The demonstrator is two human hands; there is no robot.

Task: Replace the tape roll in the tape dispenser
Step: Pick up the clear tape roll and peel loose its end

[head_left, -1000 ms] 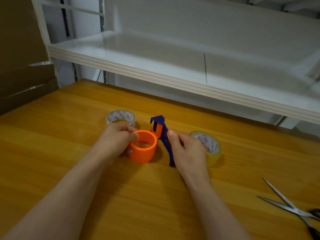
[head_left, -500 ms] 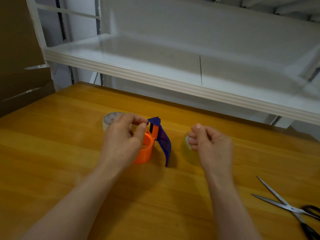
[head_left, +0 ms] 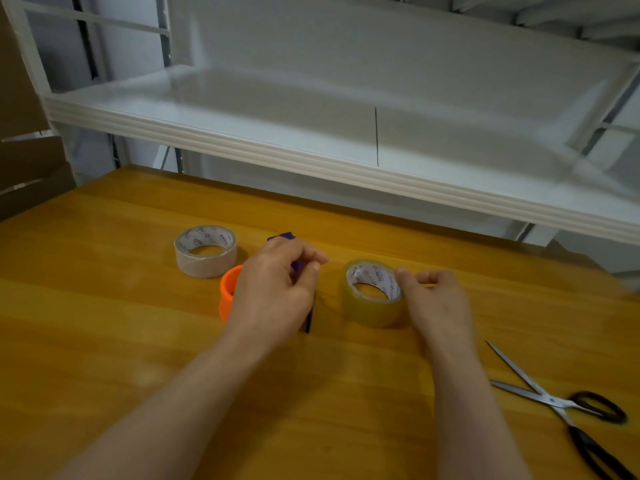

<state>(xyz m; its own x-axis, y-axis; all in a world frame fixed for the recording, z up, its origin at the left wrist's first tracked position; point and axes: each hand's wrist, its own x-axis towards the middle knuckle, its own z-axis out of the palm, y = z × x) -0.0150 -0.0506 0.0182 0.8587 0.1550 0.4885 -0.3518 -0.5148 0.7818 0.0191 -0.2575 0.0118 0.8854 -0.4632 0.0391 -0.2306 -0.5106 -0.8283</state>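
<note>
The tape dispenser, an orange ring with a blue cutter handle, stands on the wooden table. My left hand covers most of it, fingers and thumb pinching the blue handle. A thick yellowish tape roll lies flat just right of the dispenser. My right hand rests at that roll's right side with curled fingers, fingertips at its rim. A thinner, pale tape roll lies flat behind and left of the dispenser.
Open scissors with black handles lie at the right front of the table. A white shelf overhangs the table's far edge. Cardboard stands at the far left.
My left hand has moved over the dispenser and pinched its blue handle. My right hand let go of the handle, lifted away, then came down beside the yellowish roll.
</note>
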